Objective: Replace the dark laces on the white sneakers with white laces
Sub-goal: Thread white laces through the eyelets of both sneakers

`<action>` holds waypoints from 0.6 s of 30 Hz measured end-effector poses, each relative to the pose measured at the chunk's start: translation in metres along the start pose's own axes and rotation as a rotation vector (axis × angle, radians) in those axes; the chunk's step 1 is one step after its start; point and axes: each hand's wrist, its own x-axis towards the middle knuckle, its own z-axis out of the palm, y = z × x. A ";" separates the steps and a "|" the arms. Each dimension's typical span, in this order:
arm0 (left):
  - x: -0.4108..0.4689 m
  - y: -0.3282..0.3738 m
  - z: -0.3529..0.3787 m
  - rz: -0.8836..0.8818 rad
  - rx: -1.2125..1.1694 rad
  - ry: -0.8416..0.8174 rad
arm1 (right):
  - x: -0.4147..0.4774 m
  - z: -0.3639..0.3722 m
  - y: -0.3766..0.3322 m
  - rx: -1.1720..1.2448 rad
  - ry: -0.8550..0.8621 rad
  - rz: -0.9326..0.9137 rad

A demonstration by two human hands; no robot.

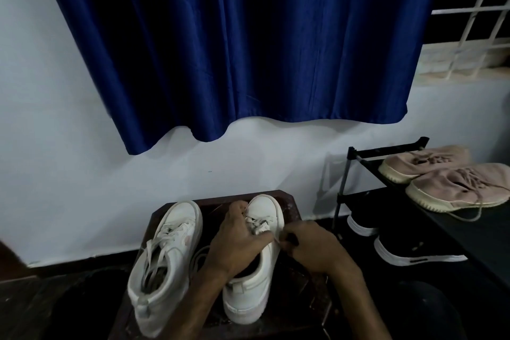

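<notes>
Two smooth white sneakers stand side by side on the dark, angular wooden counter, toes toward its far edge. Over the counter's right half, the left hand curls onto the right sneaker's flat white lace. The right hand seems to pinch a lace end, though the dim light blurs it. Right of the counter, a black rack carries two pink knit shoes and two black ones.

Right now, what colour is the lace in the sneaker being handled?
White: the flat lace in the white sneaker, clearest in head view.
</notes>
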 end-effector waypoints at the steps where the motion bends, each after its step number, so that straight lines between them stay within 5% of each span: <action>1: 0.000 0.000 0.000 -0.003 0.008 -0.002 | -0.002 -0.005 0.005 -0.016 -0.082 0.025; 3: 0.000 -0.002 0.000 -0.009 0.019 0.001 | -0.003 -0.009 0.009 0.001 -0.122 0.031; 11: -0.001 0.000 0.000 -0.027 0.025 0.010 | 0.008 0.008 -0.016 0.138 0.248 -0.097; 14: -0.003 0.003 -0.001 -0.043 0.044 0.004 | 0.009 0.011 -0.017 0.108 0.179 0.020; 18: -0.004 0.004 -0.002 -0.037 0.061 0.020 | 0.012 0.011 -0.014 0.498 -0.025 0.177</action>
